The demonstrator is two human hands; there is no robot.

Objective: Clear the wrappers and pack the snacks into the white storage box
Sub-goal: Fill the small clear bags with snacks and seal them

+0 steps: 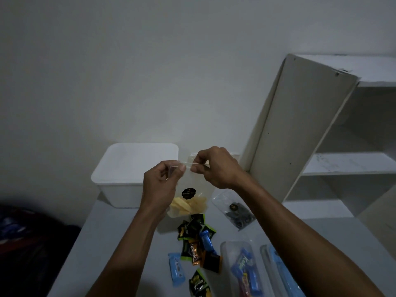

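In front of the white storage box [128, 168], my left hand [159, 185] and right hand [216, 168] pinch the top of a clear pouch [192, 189] holding yellow chips, raised above the desk [107, 243].

Pale table [111, 243] bearing white storage box [128, 181], scattered snack packets [196, 239], perhaps a clear tray [237, 264].

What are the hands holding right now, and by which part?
Both hands, left hand and right hand, pinch the clear pouch of yellow chips by its top edge.
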